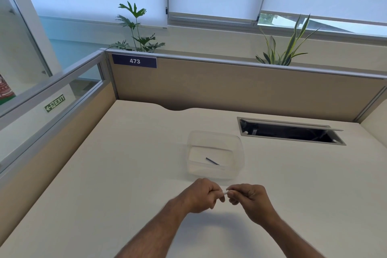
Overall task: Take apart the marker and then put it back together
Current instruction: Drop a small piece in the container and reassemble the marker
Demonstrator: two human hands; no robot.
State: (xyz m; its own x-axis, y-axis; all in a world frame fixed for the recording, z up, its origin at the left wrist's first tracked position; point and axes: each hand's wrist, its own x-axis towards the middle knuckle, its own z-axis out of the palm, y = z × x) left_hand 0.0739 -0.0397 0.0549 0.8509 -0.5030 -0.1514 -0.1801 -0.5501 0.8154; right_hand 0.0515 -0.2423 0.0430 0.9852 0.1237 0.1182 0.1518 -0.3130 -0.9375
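Both hands meet above the near middle of the desk. My left hand (202,195) is closed around a white marker (225,192); only a short white stub shows between the two hands. My right hand (247,197) pinches that exposed end with its fingertips. Most of the marker is hidden inside my fists. Just beyond the hands stands a clear plastic container (236,142), and a thin dark rod-like marker part (212,161) lies on its bottom.
The cream desk (125,163) is walled by tan partitions at the back and left. An open cable hatch (291,133) is recessed at the back right. Potted plants rise behind the back partition.
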